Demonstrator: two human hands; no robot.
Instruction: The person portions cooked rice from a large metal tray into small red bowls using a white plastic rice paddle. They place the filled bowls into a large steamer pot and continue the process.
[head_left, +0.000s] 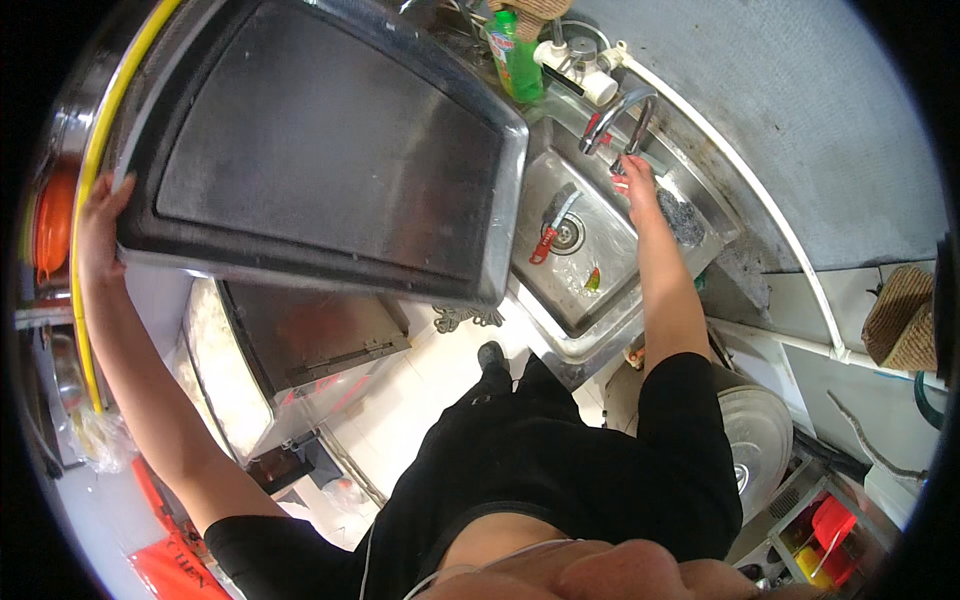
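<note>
My left hand (101, 217) grips the left edge of a large dark metal tray (322, 150), which is tilted up; its right end is beside the sink. At the base of the chrome faucet (619, 112) is my right hand (636, 176), its fingers at the tap's handle; whether they close on it is hard to tell. Inside the stainless steel sink (581, 326) lie a knife with a red handle (543, 246), beside the drain strainer (566, 232), and a small green and red scrap (592, 280). A dark scouring pad (680, 217) rests on the sink's right ledge.
Behind the sink stand a green detergent bottle (516, 60) and a white pipe fitting (581, 67). A white pipe (750, 165) runs along the wall. A dark-topped appliance (307, 330) is below the tray. A round lidded bin (754, 442) stands at my right.
</note>
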